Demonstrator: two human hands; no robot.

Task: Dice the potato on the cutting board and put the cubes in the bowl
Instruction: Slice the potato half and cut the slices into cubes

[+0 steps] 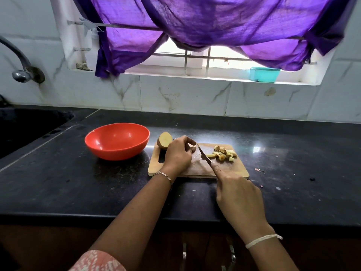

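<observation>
A black, speckled bench [78, 182] ran under a marble-tiled wall [185, 94] and a window hung with a purple curtain [195, 22]. A teal tub [264, 74] sat on the sill, with a sink [29, 124] and tap [19, 61] at far left.

On the wooden cutting board [230, 169] the left grip [178, 153] curled over a potato piece [193, 148], pinning it. The right grip [237, 194] was clamped on the knife [204, 154] (handle hidden in the palm), its blade just beside that piece. Cubes [223, 153] lay heaped to the right, and a potato half [165, 140] stood at the board's far-left corner, near the red bowl [117, 151].
</observation>
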